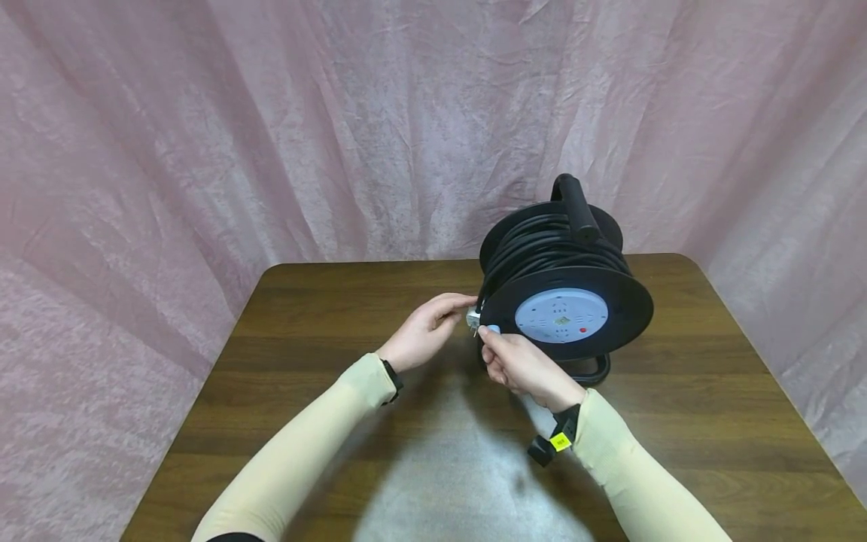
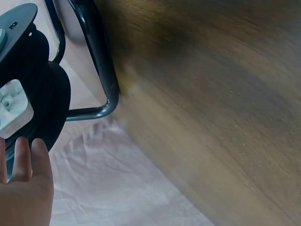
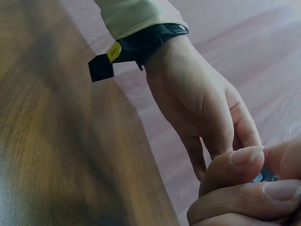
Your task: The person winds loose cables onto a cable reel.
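A black cable reel (image 1: 565,286) stands upright, wound with black cable. By its left rim is a small white plug (image 1: 473,318) with metal pins; its face with a round recess shows in the left wrist view (image 2: 15,108). My left hand (image 1: 427,331) reaches to the plug from the left, fingers stretched out and tips beside it. In the right wrist view its fingers are partly hidden behind my right hand (image 3: 235,188). My right hand pinches a small pale-blue piece (image 1: 494,329) in front of the plug; its kind cannot be made out.
The reel has a carrying handle (image 1: 576,207), a pale socket panel (image 1: 562,315) with a red button, and a black tube stand (image 1: 596,370). It rests on a brown wooden table (image 1: 305,421). A pink curtain (image 1: 379,135) hangs behind. Each wrist wears a black strap.
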Motion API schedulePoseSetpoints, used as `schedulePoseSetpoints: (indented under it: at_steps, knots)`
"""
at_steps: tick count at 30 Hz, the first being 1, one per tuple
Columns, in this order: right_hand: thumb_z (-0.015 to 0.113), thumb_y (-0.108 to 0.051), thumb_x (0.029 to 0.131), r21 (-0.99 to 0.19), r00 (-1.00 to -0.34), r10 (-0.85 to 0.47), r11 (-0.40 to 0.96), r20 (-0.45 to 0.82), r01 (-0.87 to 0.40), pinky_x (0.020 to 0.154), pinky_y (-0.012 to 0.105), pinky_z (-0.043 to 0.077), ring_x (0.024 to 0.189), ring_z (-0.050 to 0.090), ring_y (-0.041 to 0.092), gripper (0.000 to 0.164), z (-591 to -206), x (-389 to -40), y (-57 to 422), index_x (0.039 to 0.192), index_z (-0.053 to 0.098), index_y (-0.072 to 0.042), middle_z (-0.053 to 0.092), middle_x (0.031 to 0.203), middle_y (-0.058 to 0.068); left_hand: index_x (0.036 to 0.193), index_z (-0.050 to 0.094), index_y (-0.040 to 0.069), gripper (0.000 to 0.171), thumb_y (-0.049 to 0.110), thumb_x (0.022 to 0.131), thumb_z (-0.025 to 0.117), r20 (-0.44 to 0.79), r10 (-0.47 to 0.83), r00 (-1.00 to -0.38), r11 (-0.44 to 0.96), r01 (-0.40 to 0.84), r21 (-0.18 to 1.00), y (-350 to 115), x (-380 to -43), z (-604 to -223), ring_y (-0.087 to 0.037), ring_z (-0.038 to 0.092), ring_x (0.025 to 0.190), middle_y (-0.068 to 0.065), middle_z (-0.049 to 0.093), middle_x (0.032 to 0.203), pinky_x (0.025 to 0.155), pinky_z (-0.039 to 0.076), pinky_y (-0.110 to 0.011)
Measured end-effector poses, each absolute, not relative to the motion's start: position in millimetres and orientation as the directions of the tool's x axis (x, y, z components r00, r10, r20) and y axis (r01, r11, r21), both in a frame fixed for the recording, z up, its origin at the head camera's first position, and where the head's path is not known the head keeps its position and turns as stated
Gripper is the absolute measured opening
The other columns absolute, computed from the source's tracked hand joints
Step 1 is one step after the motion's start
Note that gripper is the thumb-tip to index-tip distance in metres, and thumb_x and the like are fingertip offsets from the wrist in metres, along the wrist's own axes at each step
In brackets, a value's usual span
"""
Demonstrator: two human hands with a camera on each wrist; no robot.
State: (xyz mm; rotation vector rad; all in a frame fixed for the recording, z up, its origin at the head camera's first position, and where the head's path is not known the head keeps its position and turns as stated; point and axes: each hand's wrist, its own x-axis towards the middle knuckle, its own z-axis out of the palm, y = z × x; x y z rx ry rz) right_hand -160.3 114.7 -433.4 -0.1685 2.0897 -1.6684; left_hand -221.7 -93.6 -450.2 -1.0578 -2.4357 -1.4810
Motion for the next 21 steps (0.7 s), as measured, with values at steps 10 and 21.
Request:
schedulePoseSetpoints:
  at_steps: [10, 21]
  knots:
    - [0.041, -0.056, 0.104, -0.966, -0.889, -0.396, 0.205, -0.23, 0.158, 0.038, 0.024, 0.017, 0.04, 0.021, 0.011, 0.058, -423, -161, 113, 0.089, 0.053, -0.001, 0.04, 0.053, 0.002, 0.147, 0.049, 0.015, 0.048, 0.002, 0.101, 0.051, 0.484, 0.555, -0.677, 0.27, 0.697, 0.664, -97, -214, -444, -0.011, 0.039, 0.137, 0.001, 0.046, 0.149, 0.11, 0.035, -0.034]
    - [0.042, -0.06, 0.101, -0.973, -0.893, -0.399, 0.17, -0.21, 0.153, 0.038, 0.022, 0.017, 0.041, 0.023, 0.01, 0.061, -405, -161, 115, 0.09, 0.052, -0.001, 0.043, 0.056, 0.003, 0.151, 0.044, 0.014, 0.052, 0.008, 0.101, 0.053, 0.551, 0.562, -0.617, 0.348, 0.781, 0.519, -94, -209, -428, -0.016, 0.031, 0.142, 0.001, 0.035, 0.157, 0.112, 0.032, -0.038]
